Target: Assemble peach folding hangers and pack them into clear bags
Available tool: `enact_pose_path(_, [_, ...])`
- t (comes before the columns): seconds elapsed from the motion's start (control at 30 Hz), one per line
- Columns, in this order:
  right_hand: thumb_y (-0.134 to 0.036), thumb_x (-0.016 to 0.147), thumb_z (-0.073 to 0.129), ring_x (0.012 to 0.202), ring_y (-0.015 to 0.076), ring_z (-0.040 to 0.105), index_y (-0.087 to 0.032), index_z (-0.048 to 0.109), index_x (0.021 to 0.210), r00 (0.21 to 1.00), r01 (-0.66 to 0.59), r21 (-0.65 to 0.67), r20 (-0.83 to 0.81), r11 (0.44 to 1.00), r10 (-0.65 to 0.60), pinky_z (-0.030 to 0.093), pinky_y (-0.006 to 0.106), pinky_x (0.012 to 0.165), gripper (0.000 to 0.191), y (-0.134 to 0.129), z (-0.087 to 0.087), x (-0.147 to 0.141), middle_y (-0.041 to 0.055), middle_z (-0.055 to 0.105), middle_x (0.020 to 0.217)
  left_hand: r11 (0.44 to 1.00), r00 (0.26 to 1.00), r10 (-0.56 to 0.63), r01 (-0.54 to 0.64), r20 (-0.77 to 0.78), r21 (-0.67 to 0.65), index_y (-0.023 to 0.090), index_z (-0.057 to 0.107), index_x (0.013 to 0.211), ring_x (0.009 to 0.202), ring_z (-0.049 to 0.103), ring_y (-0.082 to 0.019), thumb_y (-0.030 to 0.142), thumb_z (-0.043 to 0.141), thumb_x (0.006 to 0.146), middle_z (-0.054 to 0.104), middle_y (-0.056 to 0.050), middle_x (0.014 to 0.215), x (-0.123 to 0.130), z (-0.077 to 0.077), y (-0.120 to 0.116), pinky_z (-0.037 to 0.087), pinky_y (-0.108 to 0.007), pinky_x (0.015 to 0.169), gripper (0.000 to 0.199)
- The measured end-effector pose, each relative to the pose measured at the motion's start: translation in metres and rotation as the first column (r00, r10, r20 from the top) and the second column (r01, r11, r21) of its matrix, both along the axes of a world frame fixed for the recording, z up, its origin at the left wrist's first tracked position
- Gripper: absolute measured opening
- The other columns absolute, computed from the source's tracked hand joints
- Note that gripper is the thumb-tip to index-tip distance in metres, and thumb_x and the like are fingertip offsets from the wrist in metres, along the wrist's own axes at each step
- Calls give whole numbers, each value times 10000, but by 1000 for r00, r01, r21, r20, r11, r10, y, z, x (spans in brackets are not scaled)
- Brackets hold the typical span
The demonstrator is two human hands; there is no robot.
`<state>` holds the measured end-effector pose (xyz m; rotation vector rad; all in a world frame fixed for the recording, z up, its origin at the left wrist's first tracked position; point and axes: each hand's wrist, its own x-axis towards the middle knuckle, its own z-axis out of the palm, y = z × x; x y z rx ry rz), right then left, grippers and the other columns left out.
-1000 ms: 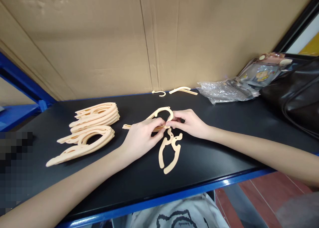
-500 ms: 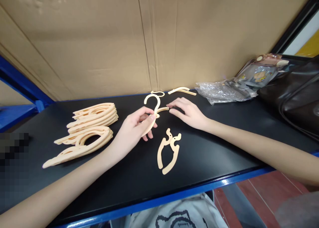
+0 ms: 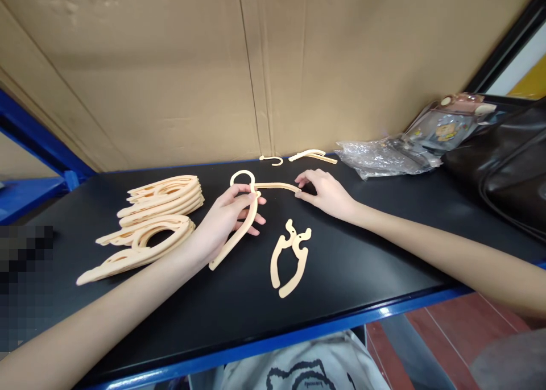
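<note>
A cream-coloured folding hanger [image 3: 277, 185] is between my hands, its curved hook at the upper left and its two arms spread apart. My left hand [image 3: 232, 214] grips it at the joint just below the hook. One arm slants down past my left palm toward the black tabletop. The tip of the other arm is pinched between the thumb and fingers of my right hand [image 3: 322, 191]. Nearer to me lie curved hanger pieces [image 3: 294, 259], crossed at their tops. Part of the joint is hidden behind my left fingers.
Stacks of folded hangers [image 3: 157, 231] lie to the left. Along the cardboard wall [image 3: 170, 66] are a loose hook [image 3: 273, 161] and slim hanger arms [image 3: 313, 155]. Clear plastic bags [image 3: 388, 154] and a dark leather bag [image 3: 503, 168] sit at the right. A blue edge [image 3: 298, 344] borders the black tabletop [image 3: 362, 265].
The hanger has opened wider and moved left with my left hand. My right fingertips have closed on the end of one arm, and the hook leans further left.
</note>
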<state>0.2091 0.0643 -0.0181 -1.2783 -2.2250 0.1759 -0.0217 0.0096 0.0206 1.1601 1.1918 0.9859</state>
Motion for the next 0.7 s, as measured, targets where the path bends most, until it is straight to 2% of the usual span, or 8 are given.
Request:
enact_pose_path(0.1, [-310,838,657,929,249,558,-203,686,952,999,14,-25,-32,1000,-15,418,408,847,159,2,-2,1,65,664,1007,999,999,20,-18,26,-50,168,527,962,587,636,-127,158,569,881,647,-42,966,0,-3,2,558,-226,423,91])
enact_pose_path(0.2, [-281,864,608,920,237,556,-205,689,823,992,32,-50,-124,998,-38,401,395,855,119,4,-2,2,53,664,963,998,999,21,-18,42,-58,164,524,967,584,634,-128,147,559,886,647,-46,963,0,-5,3,557,-230,419,90])
enact_pose_path(0.4, [-399,930,452,649,167,558,-186,554,643,922,117,-97,-358,988,-144,426,318,682,372,12,-3,7,15,589,648,999,999,27,-25,44,-46,152,529,964,588,621,-122,151,546,896,637,-50,953,0,-6,3,553,-226,420,70])
enact_pose_path(0.57, [-475,965,296,728,168,642,-194,548,719,812,106,-110,-564,988,-150,491,312,740,451,19,-6,8,45,664,726,999,999,-2,5,53,-48,146,528,951,588,610,-125,135,543,885,637,-53,942,0,-7,3,551,-234,433,68])
enact_pose_path(0.7, [-511,944,369,781,192,666,-225,499,746,593,162,-40,-795,986,-130,507,349,782,371,20,-5,9,45,692,749,995,992,-92,96,90,-36,148,524,949,597,614,-138,135,547,871,641,-61,938,-1,-9,3,556,-251,444,82])
